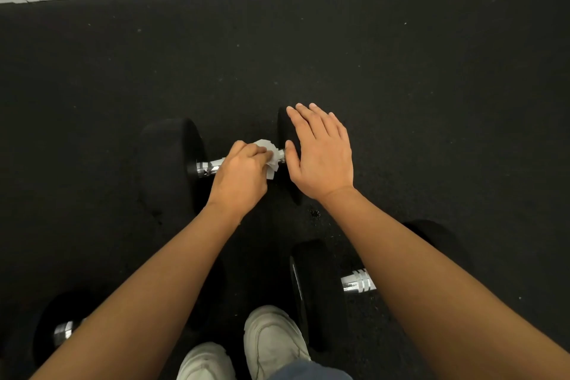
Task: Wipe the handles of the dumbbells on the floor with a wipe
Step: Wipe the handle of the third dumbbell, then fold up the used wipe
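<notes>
Chrome glints lower left, where one dumbbell [63, 333] lies mostly hidden under the left forearm [138, 287]. On the black floor [401, 86], the handle [209, 167] of the middle dumbbell [172, 163] is held by the left hand [240, 176], fingers curled round the white wipe [268, 157] pressed on the bar. The right hand [320, 157], fingers straight and close together, rests on its right head [286, 133]. A third dumbbell [314, 287] is half covered by the right forearm [431, 271].

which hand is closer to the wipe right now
Left. The left hand grips the wipe against the far dumbbell's handle. The right hand lies open just right of the wipe, on that dumbbell's black end, thumb close by.
</notes>
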{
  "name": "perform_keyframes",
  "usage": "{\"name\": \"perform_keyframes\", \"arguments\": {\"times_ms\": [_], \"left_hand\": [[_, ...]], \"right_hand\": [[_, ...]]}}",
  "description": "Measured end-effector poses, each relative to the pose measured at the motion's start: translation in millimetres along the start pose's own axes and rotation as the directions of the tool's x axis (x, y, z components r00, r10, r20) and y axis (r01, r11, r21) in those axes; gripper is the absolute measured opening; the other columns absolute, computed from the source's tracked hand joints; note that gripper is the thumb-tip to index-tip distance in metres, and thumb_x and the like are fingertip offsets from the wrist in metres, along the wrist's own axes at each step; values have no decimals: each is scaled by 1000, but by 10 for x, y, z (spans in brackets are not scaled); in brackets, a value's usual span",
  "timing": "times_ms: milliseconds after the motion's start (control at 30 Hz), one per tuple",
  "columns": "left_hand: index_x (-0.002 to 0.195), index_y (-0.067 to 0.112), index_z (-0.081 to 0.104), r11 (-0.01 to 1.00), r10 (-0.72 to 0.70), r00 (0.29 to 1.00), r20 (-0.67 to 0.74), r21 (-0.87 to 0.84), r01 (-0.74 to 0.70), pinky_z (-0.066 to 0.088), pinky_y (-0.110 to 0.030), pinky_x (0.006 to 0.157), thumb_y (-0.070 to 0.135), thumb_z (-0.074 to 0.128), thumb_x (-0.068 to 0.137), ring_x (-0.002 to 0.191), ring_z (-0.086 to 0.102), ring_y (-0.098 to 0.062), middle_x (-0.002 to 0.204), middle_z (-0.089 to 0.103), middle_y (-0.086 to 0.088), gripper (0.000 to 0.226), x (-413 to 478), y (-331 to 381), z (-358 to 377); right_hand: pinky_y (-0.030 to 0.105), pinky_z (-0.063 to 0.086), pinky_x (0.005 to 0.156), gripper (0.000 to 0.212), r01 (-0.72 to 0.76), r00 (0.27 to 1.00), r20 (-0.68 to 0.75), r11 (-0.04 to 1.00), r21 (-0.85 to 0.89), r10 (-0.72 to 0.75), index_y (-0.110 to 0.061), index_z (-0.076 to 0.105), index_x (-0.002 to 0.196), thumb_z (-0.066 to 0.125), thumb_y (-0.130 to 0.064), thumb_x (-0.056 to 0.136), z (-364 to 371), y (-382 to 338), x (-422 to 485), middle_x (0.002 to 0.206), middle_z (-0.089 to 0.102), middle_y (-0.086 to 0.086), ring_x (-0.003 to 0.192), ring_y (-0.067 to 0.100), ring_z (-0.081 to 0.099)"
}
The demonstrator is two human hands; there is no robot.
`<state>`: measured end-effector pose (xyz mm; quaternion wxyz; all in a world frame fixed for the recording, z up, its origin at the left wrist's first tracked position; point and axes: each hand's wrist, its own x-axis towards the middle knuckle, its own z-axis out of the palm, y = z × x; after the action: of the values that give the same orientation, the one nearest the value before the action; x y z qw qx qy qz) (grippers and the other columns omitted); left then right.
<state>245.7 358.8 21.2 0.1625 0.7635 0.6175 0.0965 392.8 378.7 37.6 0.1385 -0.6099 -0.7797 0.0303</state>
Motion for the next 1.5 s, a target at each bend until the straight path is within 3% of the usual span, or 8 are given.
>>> {"name": "perform_keyframes", "arguments": {"times_ms": [200,367,500,633,800,1067,1233,1500], "left_hand": [[124,14,59,997,-56,998,-3,-49,56,39,-28,98,10,54,91,113,47,-18,122,60,-3,33,-5,18,-65],[120,16,61,967,-165,986,-10,-196,160,40,-28,99,14,53,93,115,50,-17,118,60,-4,29,-103,-36,-215],[116,14,62,918,-240,971,-19,-328,221,44,-24,91,11,53,92,106,55,-14,116,59,-3,26,-198,-26,-402],[112,16,59,882,-272,961,-38,-410,233,42,-19,85,10,52,92,106,54,-10,116,59,0,22,-326,-14,-648],[107,17,61,862,-296,949,-109,-459,217,42,-19,79,10,52,92,96,55,-8,109,62,2,19,-567,4,-1106],[105,18,65,879,-289,921,-260,-454,147,46,-20,79,13,58,87,91,58,-7,100,65,5,20,-1094,121,-2074],[105,19,66,869,-319,892,-322,-475,139,51,-23,81,18,63,86,90,61,-7,100,66,5,19,-1355,132,-2512],[103,19,65,876,-349,850,-394,-459,147,51,-22,77,20,62,87,86,62,-8,95,67,4,17,-1781,-63,-2967]], "right_hand": [[39,20,115,52,-4,1000,20,1000,11,4,-15,43,139,44,-33,91,-19,-5,10,143,46,4,137,20,34],[40,7,117,54,6,996,93,1000,-2,-6,-15,36,142,45,-35,92,-93,-28,5,148,38,4,142,20,25],[37,1,117,55,87,984,150,995,38,-92,-13,34,143,46,-34,93,-247,-120,-38,149,36,6,143,21,20],[33,1,116,52,177,968,165,980,89,-190,-16,40,139,50,-33,92,-456,-314,-51,143,44,5,139,19,30],[30,11,116,45,214,952,176,956,198,-250,-18,49,131,56,-33,89,-793,-614,-50,130,53,-1,126,14,44],[29,31,105,45,290,929,158,924,249,-334,-22,52,127,60,-40,86,-1665,-1253,21,129,54,-4,123,14,44],[26,34,94,36,334,919,123,905,264,-375,-21,59,117,62,-38,86,-2070,-1562,30,118,57,-3,114,15,46],[27,38,91,31,376,900,80,857,352,-428,-19,60,116,61,-31,87,-2280,-2250,-44,115,57,-2,108,14,47]]}}
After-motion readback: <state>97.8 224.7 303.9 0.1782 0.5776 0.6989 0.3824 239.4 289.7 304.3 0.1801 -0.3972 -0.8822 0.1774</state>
